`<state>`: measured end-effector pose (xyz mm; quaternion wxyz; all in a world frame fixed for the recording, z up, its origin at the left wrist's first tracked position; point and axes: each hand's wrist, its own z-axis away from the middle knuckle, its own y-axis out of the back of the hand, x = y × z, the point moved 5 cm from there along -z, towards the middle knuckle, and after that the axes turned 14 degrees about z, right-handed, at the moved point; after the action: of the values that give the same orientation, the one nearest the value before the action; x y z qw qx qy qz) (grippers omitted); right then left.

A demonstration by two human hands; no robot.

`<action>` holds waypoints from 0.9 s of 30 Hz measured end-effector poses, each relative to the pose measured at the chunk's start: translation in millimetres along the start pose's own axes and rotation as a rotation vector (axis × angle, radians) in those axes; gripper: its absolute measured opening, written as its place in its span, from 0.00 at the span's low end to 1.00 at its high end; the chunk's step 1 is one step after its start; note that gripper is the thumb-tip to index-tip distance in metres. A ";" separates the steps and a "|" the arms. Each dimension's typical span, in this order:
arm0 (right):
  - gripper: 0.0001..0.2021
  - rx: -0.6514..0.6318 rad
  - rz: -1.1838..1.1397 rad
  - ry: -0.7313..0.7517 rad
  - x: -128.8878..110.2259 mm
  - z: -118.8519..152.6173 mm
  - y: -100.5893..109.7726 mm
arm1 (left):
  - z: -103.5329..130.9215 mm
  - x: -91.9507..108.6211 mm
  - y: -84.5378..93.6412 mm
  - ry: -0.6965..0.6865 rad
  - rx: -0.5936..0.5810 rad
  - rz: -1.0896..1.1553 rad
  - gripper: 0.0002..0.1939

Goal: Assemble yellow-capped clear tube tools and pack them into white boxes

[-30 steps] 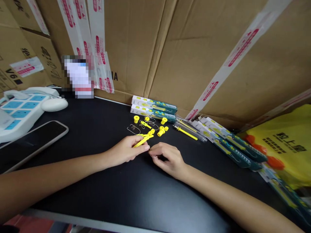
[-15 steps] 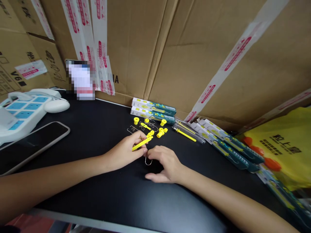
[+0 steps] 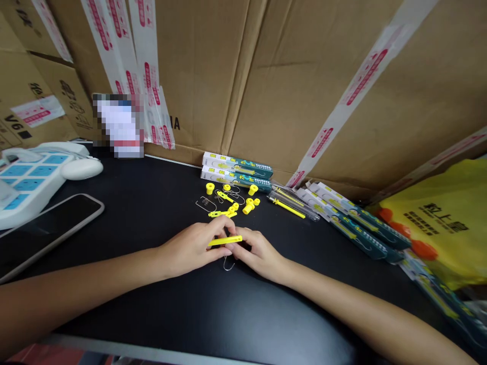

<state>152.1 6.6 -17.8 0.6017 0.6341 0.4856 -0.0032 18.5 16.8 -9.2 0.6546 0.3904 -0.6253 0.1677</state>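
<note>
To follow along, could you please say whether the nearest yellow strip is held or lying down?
Held: the left hand grips the yellow strip, one end jutting out.

The bench [image 3: 266,314] has a smooth black top with a pale front edge. At its left end lie a white power strip [image 3: 34,183] with light-blue sockets, a white oval plastic object [image 3: 81,170] just beside it, and a black-screened phone in a pale case [image 3: 51,233]. Near the middle are small yellow plastic flanged caps [image 3: 210,188], slotted yellow plastic pieces [image 3: 222,214] and bent metal wires [image 3: 201,208]. Clear plastic tubes [image 3: 312,217] and slim white-and-teal cardboard boxes [image 3: 342,223] lie farther right.
</note>
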 end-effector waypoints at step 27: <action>0.09 0.208 -0.224 -0.153 9.9 3.6 10.4 | -4.3 -3.4 4.5 0.026 0.051 -0.003 0.10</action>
<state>165.8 12.0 -16.7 0.5641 0.6328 0.5029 -0.1688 17.7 23.6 -10.7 0.6529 0.4057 -0.6115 0.1877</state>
